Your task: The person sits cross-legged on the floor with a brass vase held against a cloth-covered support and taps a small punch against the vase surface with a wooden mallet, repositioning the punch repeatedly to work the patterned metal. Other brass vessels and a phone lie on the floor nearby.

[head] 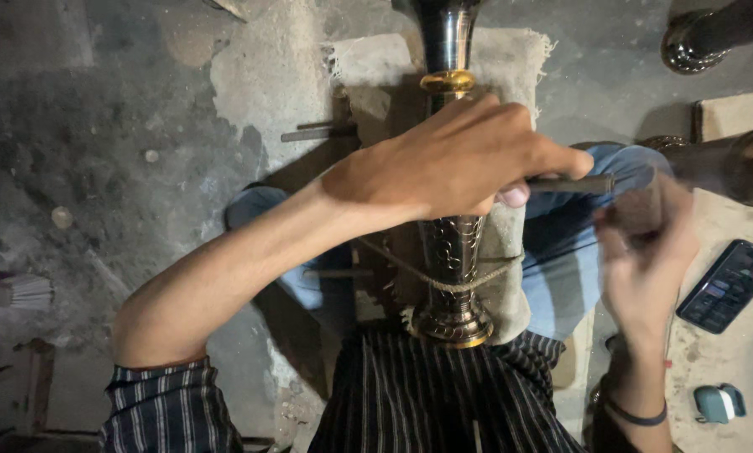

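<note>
Here, left hand [456,159] was curled shut around a thin metal tool [571,184], resting over the engraved brass vase [453,252]. The vase lay on a cloth [504,277] across the lap, tied by rope [443,281]. Right hand [645,260] was blurred; its grip couldn't be told.

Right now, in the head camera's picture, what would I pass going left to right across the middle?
Bare concrete floor → left hand gripping a thin metal tool over the engraved brass vase → blurred right hand → dark phone lying on the floor.
</note>
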The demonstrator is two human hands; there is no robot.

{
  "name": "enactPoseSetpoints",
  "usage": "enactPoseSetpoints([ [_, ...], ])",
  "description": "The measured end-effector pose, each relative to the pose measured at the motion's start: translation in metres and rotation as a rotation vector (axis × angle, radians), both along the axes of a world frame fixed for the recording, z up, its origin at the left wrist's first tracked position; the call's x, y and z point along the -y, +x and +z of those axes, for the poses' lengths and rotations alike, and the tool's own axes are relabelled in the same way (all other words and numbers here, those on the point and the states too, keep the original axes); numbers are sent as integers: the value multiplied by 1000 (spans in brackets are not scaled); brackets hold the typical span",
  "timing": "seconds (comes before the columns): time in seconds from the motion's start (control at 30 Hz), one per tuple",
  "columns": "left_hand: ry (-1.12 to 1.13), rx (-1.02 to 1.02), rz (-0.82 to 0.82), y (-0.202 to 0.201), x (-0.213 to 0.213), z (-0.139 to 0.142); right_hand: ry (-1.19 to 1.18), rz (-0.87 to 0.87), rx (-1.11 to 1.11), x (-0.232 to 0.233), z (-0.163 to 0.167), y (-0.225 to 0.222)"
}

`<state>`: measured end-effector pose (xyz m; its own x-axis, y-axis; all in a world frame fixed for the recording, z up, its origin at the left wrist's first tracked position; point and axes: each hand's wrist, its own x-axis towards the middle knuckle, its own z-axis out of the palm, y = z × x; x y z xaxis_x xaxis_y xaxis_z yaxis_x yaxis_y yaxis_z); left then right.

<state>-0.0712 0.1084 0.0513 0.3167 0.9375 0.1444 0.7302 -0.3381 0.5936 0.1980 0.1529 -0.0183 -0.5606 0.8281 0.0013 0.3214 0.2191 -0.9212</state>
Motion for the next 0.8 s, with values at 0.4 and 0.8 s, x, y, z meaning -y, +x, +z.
enactPoseSetpoints([
  [0.4, -79, 5, -86, -7, -1, 6, -112, -218, -254, 16, -27, 8],
  [0.8, -50, -111, -110, -7, 5, 6, 216, -83, -2, 15, 0, 11],
])
